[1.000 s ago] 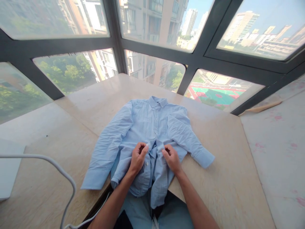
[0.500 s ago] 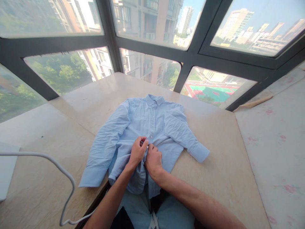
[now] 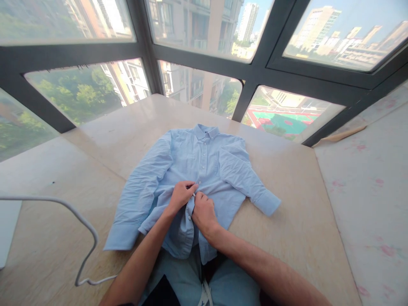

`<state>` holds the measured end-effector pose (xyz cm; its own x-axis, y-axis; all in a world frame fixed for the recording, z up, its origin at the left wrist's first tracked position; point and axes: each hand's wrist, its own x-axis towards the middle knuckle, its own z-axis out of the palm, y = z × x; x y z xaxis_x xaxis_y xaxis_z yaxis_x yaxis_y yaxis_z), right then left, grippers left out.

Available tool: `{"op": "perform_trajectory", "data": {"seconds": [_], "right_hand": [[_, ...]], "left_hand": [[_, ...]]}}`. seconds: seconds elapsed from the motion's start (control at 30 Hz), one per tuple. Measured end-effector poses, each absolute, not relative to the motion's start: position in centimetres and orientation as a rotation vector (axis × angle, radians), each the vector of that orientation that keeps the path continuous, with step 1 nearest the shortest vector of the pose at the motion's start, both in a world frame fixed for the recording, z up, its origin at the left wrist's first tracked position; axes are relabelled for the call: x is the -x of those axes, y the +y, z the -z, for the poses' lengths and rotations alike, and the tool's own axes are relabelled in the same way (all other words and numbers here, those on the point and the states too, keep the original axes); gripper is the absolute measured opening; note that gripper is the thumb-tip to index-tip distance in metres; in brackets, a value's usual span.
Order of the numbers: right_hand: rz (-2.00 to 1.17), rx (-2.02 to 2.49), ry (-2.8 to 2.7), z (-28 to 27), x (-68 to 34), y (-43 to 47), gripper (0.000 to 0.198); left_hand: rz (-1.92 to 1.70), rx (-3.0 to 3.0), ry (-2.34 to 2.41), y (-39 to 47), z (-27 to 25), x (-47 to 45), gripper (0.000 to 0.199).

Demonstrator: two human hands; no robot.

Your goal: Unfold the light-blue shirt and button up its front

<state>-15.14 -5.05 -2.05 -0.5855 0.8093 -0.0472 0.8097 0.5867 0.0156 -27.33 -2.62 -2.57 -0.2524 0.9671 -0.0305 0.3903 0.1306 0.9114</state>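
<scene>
A light blue button-up shirt (image 3: 204, 170) lies front up on the wooden table (image 3: 287, 221), collar toward the windows and both sleeves spread out. Its lower hem hangs over the near table edge. My left hand (image 3: 180, 194) pinches the left side of the shirt's front placket at about mid-height. My right hand (image 3: 203, 211) grips the right side of the placket, right against the left hand. The fingertips of both hands meet at the button line. The upper buttons look fastened.
A white cable (image 3: 76, 221) loops over the table's left part, by a white object (image 3: 8, 229) at the left edge. Large dark-framed windows (image 3: 255, 72) rise behind the table. A pale pink-spotted surface (image 3: 366, 191) lies to the right.
My hands were apart a second ago, each holding one side of the open front. They have come together at the placket, closing the gap in the lower front.
</scene>
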Motion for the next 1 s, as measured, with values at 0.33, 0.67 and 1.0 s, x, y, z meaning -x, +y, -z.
{"op": "perform_trajectory", "data": {"seconds": [0.33,0.67,1.0], "right_hand": [[0.298,-1.407,3.22,3.6,11.1,-3.3,0.013],[2.088,-1.967,2.771,3.6,8.7,-1.1,0.026],[1.69,-1.986,2.868,2.4,9.4,0.6,0.05]], "left_hand": [[-1.148,-1.189,1.568,-3.7,2.5,27.5,0.047],[-1.14,-1.142,1.496,-4.3,2.5,27.4,0.037],[-1.058,-1.278,1.694,-4.4,2.8,26.7,0.02]]}}
